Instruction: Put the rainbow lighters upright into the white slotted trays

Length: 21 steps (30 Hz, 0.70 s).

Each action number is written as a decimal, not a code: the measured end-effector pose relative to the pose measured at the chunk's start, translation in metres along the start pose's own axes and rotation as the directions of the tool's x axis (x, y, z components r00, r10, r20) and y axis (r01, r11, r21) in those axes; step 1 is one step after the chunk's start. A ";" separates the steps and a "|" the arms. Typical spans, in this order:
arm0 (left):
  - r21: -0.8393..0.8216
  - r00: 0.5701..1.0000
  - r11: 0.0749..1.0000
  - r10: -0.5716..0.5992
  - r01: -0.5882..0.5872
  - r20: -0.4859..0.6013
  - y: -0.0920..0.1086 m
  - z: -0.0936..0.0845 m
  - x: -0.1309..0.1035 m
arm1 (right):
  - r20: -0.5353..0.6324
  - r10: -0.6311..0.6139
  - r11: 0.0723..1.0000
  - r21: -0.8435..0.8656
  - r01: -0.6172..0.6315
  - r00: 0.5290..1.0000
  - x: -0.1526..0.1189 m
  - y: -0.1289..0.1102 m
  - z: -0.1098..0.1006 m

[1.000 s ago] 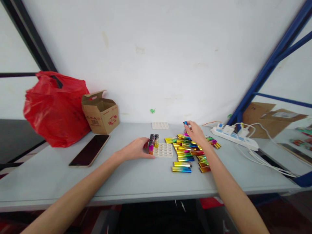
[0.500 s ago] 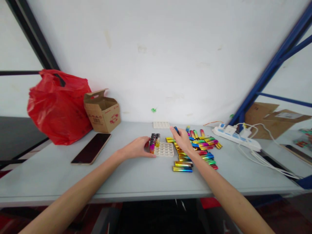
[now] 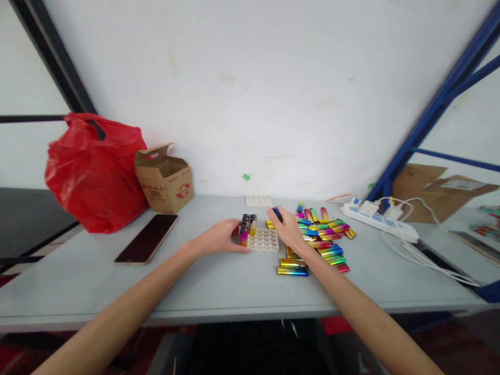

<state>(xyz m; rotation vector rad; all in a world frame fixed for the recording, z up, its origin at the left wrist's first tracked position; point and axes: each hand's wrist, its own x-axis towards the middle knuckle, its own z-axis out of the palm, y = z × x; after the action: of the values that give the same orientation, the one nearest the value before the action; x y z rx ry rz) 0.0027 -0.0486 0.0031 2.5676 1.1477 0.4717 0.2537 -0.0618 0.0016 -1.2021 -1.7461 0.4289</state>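
Observation:
A pale tray [image 3: 269, 240] with rows of round holes lies on the table, and several upright lighters [image 3: 244, 238] with black tops stand at its left side. My left hand [image 3: 224, 237] is curved round the tray's left end, thumb along the front edge and fingers behind, beside the lighters. In my right hand [image 3: 287, 226], a dark blue lighter [image 3: 277, 213] is gripped above the tray's back right corner. Right of the tray lies a loose pile of shiny multicoloured lighters [image 3: 326, 232], partly hidden by my right hand and forearm.
A second pale tray [image 3: 258, 200] lies near the wall. At the left are a phone [image 3: 147, 238], an open cardboard box [image 3: 166, 182] and a red plastic bag [image 3: 97, 174]. A white power strip [image 3: 378, 221] with cables and brown cardboard [image 3: 420, 192] are at the right.
My right hand has moved a little left with the blue lighter, from over the pile toward the tray. My left hand has stayed in place.

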 end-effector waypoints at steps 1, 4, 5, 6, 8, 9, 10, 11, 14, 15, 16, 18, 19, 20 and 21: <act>0.000 1.000 1.000 0.001 -0.001 -0.001 0.000 0.000 0.000 | 0.038 -0.008 1.000 0.021 0.008 0.999 -0.001 -0.001 -0.001; -0.001 1.000 1.000 0.003 -0.003 -0.007 -0.001 0.001 0.000 | 0.142 -0.081 0.997 0.024 0.078 0.987 -0.002 -0.003 -0.001; -0.003 1.000 1.000 0.005 -0.005 -0.011 -0.002 0.001 0.000 | 0.160 -0.124 0.992 -0.008 0.127 0.979 -0.003 -0.003 -0.001; -0.004 1.000 1.000 0.009 -0.009 -0.011 -0.002 0.001 -0.001 | 0.176 -0.163 0.983 -0.051 0.175 0.971 -0.003 -0.002 0.000; -0.001 1.000 1.000 0.015 -0.015 -0.009 -0.002 0.001 -0.001 | 0.210 -0.191 0.967 -0.128 0.221 0.959 -0.003 -0.002 0.001; 0.002 1.000 1.000 0.016 -0.016 -0.007 -0.002 0.001 -0.001 | 0.226 -0.174 0.967 -0.146 0.210 0.958 -0.004 -0.002 0.002; 0.006 1.000 1.000 0.015 -0.015 -0.003 -0.002 0.001 -0.001 | 0.241 -0.147 0.972 -0.144 0.185 0.959 -0.004 -0.002 0.002; 0.008 1.000 1.000 0.013 -0.013 0.001 -0.001 0.001 -0.001 | 0.252 -0.119 0.980 -0.128 0.155 0.960 -0.004 -0.002 0.003; 0.006 1.000 1.000 0.009 -0.009 0.005 0.000 0.000 -0.001 | 0.279 -0.087 0.992 -0.069 0.110 0.956 -0.004 -0.003 0.003; 0.003 1.000 1.000 0.007 -0.007 0.004 0.000 0.000 -0.001 | 0.296 -0.090 0.991 -0.066 0.114 0.951 -0.004 -0.003 0.003; 0.000 1.000 1.000 0.004 -0.004 0.004 0.000 0.000 -0.001 | 0.310 -0.097 0.989 -0.077 0.127 0.946 -0.004 -0.002 0.004; -0.001 1.000 1.000 0.000 0.000 0.005 0.000 0.000 -0.001 | 0.332 -0.124 0.977 -0.122 0.173 0.935 -0.004 0.000 0.006; 0.000 1.000 1.000 -0.002 0.002 0.005 0.000 0.000 -0.001 | 0.347 -0.146 0.967 -0.147 0.208 0.926 -0.004 0.001 0.007; 0.001 1.000 1.000 -0.004 0.004 0.006 0.000 0.000 -0.001 | 0.367 -0.176 0.953 -0.170 0.252 0.914 -0.005 0.000 0.009; 0.001 1.000 1.000 -0.007 0.007 0.006 0.000 0.000 -0.001 | 0.387 -0.206 0.935 -0.193 0.297 0.899 -0.005 0.000 0.011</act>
<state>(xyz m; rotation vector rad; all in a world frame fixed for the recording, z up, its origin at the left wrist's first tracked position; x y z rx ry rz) 0.0021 -0.0493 0.0026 2.5637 1.1548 0.4617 0.2448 -0.0640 -0.0060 -1.0906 -2.3017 0.2920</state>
